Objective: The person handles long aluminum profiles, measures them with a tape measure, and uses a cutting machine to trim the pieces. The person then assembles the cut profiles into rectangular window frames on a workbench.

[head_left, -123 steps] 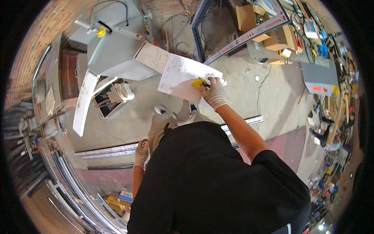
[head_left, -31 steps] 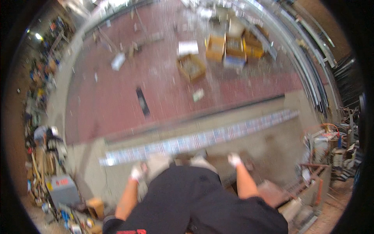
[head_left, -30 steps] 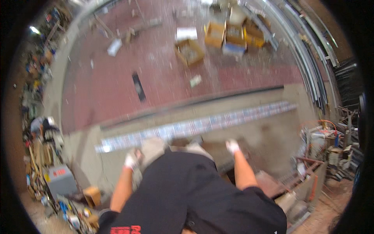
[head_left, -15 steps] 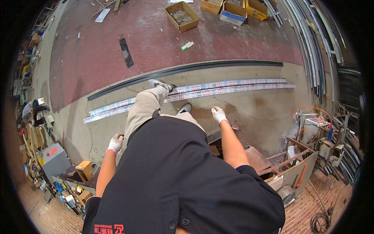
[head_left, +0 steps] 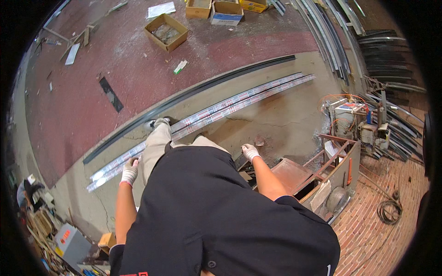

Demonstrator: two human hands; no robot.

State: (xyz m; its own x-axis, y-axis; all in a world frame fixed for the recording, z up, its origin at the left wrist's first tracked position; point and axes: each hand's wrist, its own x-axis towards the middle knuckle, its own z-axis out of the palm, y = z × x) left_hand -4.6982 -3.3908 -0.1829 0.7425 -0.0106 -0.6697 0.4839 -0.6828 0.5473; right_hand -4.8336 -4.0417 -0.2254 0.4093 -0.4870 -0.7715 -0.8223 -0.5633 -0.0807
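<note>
Profiles in printed film point(head_left: 239, 97) lie on the concrete floor point(head_left: 285, 110), partly hidden behind the person's trouser leg point(head_left: 155, 141); the gloved left hand point(head_left: 130, 171) hangs near their left stretch, the gloved right hand point(head_left: 250, 152) farther off. Both hands' fingers curl loosely; whether either palm holds anything cannot be told; a blue-and-white box point(head_left: 226, 19) is cut off above.

"What can't you make out from over there?"

"From my station, the left hand point(head_left: 130, 172) and right hand point(head_left: 250, 152) both hide their palms, so I can't tell if anything sits inside."

"The feet?"

"The trousers point(head_left: 159, 140) cover most of the shoes point(head_left: 150, 124) for me."

"And the edges?"

"I lose part of the yellow box point(head_left: 254, 5) at the top, and the shirt point(head_left: 221, 207) at the bottom. What lies inside the open cardboard box point(head_left: 178, 41) is too small for me to name."
</note>
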